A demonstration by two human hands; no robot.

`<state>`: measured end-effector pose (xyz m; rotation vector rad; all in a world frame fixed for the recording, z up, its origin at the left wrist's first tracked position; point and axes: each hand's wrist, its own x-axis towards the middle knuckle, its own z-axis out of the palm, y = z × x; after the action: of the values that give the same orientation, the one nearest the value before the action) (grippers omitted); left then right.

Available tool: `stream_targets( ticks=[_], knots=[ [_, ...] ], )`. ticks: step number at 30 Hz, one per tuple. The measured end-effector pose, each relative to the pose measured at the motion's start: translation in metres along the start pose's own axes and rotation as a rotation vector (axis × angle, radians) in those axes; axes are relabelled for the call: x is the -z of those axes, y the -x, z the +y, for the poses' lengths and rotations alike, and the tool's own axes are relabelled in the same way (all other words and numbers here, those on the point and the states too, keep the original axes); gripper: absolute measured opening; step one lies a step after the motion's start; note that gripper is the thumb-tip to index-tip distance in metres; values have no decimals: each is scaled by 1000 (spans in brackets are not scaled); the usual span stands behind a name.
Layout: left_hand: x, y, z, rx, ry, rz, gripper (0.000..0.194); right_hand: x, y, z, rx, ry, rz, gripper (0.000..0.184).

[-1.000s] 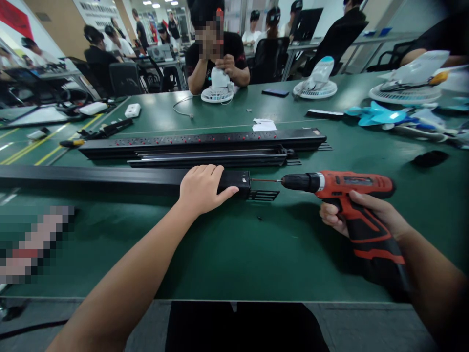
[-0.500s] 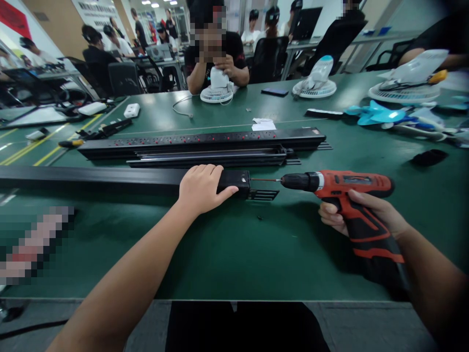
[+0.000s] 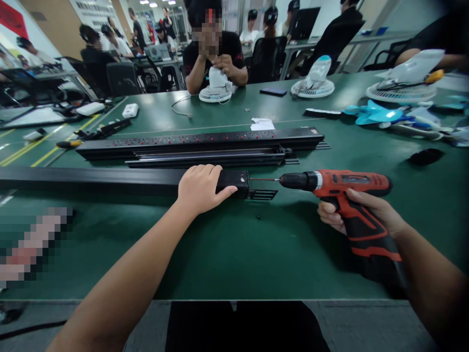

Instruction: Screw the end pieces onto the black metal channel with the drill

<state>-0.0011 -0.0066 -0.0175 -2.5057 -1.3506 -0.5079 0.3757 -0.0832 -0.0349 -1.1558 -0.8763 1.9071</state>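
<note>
My left hand [image 3: 201, 189] wraps over the top of a long black bar-shaped housing [image 3: 110, 177], close to its right end. A slotted bracket [image 3: 262, 194] sticks out from that end. In my right hand [image 3: 366, 210] is a red and black cordless drill [image 3: 353, 182], held by its grip, with the index finger around the trigger area. Its long thin bit [image 3: 266, 179] points left and reaches the end face of the housing; whether a screw sits at the tip is too small to tell.
Behind lie a black power strip [image 3: 205, 139] with red-marked sockets and a narrower black channel [image 3: 208, 159]. Fan parts [image 3: 373, 115] cover the right side of the green table [image 3: 293, 259]. Across it a person [image 3: 216, 63] handles a white fan [image 3: 215, 93]. A small dark piece [image 3: 258, 217] lies nearby.
Almost nothing differs. The whole view has shifted slightly; both hands, the drill and the housing keep the same places relative to each other.
</note>
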Motion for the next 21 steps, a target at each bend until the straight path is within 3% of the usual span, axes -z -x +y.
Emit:
stream_targets(
  ticks=[21],
  knots=[
    [1,0,1,-2,-11,1,68,-12,1,-4,20,64,-44,36]
  ],
)
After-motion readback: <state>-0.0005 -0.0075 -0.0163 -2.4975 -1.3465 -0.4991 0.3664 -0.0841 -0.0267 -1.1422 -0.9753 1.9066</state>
